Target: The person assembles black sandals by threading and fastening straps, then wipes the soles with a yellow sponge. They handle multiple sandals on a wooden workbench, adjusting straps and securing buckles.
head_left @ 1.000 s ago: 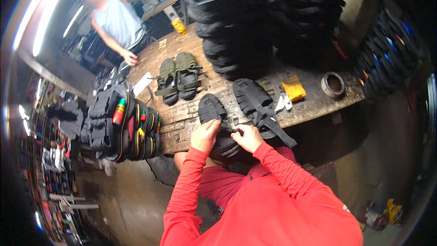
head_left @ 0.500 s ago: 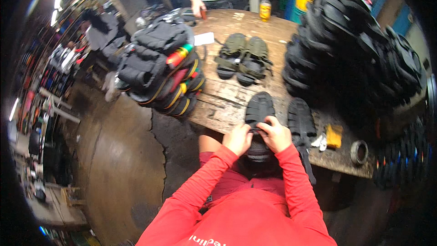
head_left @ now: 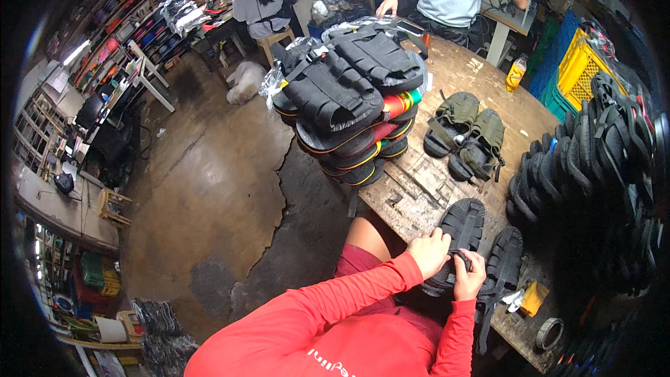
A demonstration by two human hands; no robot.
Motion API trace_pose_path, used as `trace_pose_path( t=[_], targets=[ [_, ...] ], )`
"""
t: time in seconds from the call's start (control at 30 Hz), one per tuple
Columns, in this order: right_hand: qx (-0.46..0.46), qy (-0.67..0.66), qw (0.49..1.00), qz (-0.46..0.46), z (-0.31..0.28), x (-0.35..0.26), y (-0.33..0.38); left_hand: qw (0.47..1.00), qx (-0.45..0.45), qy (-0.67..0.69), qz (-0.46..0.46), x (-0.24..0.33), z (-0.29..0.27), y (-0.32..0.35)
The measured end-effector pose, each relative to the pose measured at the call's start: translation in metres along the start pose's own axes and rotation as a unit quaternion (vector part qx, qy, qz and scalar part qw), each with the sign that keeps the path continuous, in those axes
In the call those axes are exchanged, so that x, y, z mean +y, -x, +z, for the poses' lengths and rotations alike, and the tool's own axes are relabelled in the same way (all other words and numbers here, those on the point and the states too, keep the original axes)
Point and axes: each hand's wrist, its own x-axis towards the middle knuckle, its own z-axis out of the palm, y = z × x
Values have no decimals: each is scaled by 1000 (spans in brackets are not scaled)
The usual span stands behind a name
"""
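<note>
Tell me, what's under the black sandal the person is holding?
The wooden workbench lies under the black sandal, which the left hand and right hand grip. Its near end juts over the person's lap; the hands hide that part.

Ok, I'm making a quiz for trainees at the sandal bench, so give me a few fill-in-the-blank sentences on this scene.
1. Both hands, the left hand and the right hand, grip a ____ sandal.
2. The person's sleeves are ____.
3. The olive sandals lie on a ____ table.
4. The crate past the table is ____.

Missing words: black; red; wooden; yellow
</note>
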Motion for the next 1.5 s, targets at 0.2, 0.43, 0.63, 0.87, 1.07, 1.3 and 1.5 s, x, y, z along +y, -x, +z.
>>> trace_pose_path(
  t=[0.2,0.43,0.63,0.87,1.07,1.3,1.5],
  targets=[
    [0,6,999,37,3,-4,2,994,-28,107,-12,-18,13,-2],
    [34,55,995,82,2,-26,12,954,41,266,-134,-36,26,17],
    [-65,171,966,183,-12,-36,26,961,-78,241,-114,-39,29,21],
    [-160,-46,962,215,-40,-47,41,938,1,333,-96,-64,30,44],
    [-119,-157,967,163,-128,-82,71,923,-9,370,-100,-126,-3,23],
    [192,113,951,213,-194,-33,74,984,-46,-167,50,-78,-72,-26],
    [56,-47,969,235,-129,14,106,973,-7,167,161,20,-79,-14]
  ],
)
